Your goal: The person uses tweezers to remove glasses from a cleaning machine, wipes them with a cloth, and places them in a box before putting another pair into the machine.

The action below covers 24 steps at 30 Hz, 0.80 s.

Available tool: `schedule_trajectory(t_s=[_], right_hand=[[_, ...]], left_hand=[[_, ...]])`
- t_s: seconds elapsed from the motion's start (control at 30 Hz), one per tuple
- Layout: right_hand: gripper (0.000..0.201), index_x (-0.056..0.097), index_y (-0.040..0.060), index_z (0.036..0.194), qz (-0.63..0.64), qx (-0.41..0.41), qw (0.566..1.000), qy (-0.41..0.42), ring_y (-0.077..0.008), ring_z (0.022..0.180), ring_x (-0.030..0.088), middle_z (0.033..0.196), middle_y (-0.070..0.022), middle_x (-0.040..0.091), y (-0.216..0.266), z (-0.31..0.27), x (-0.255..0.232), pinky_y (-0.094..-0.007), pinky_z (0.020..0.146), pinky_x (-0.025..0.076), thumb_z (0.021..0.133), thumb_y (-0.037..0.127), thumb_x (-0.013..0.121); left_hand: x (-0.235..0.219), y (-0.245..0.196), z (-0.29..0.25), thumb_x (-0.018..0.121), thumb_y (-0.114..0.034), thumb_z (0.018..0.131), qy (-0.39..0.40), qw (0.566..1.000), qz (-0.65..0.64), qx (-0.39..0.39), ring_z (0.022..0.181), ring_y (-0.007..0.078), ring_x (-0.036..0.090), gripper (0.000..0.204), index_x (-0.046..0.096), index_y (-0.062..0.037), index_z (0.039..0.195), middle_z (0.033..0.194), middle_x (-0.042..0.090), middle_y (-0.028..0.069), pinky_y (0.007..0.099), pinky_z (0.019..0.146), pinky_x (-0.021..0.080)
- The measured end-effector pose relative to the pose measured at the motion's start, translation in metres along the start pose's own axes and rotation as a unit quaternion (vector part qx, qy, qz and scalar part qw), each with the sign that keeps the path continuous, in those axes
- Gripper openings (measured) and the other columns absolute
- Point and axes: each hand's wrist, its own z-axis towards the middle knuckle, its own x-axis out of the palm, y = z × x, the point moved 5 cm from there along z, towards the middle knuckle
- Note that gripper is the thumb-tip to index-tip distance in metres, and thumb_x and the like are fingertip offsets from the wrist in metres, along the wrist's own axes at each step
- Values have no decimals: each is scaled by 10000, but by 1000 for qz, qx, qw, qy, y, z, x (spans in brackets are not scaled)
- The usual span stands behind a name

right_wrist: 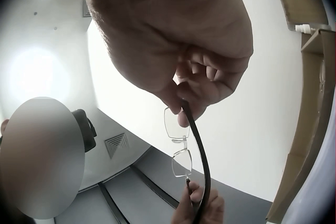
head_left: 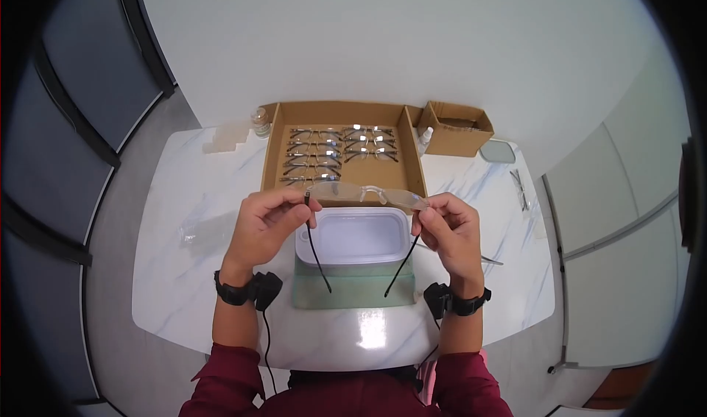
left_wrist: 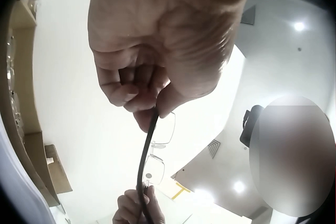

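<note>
A pair of rimless-looking glasses point(head_left: 372, 194) with dark temples is held up over the white tub point(head_left: 355, 236), its temples unfolded and pointing toward the body. The left hand point(head_left: 269, 225) pinches one temple near its hinge between thumb and fingers; the left wrist view shows the same hand point(left_wrist: 157, 40) on the dark temple point(left_wrist: 142, 166). The other temple point(right_wrist: 202, 161) is pinched near its hinge by the right hand point(head_left: 451, 233), seen close in the right wrist view point(right_wrist: 184, 40). Both lenses point(right_wrist: 182, 163) face away from the body.
Behind the tub, a cardboard tray point(head_left: 383, 175) holds several glasses in two columns. A green cloth point(head_left: 353, 290) lies under and before the tub. Around stand a small box point(head_left: 460, 139), a spray bottle point(head_left: 426, 137), a jar point(head_left: 261, 122), tweezers point(head_left: 492, 260) and more glasses point(head_left: 520, 189) at right.
</note>
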Motion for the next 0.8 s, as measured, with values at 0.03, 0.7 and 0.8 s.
schedule_trajectory(t_s=[0.03, 0.7, 0.8], right_hand=[[116, 642, -14, 1017, -20, -14, 1000, 9, -30, 513, 446, 772, -65, 669, 5, -1, 2, -178, 459, 343, 982, 90, 606], [206, 678, -53, 1073, -119, -152, 981, -4, -122, 896, 680, 1143, -139, 643, 2, -2, 19, -190, 711, 531, 873, -98, 658], [260, 684, -53, 1090, -104, -177, 979, 2, -147, 955, 670, 1149, -171, 642, 10, -4, 25, -213, 753, 550, 842, -131, 673]], left_hand=[[-1, -1, -1, 623, -86, 964, -1, 1000, 0, -6, 729, 115, 596, 141, 664, 47, 980, 856, 677, 86, 259, 681, 488], [24, 0, 8, 493, -28, 1003, -93, 992, -83, 5, 979, 263, 714, 222, 583, 77, 1177, 1127, 686, 222, 334, 855, 585], [23, 3, 9, 481, -34, 1006, -106, 990, -97, -6, 954, 246, 717, 226, 586, 81, 1171, 1113, 689, 239, 314, 831, 581]])
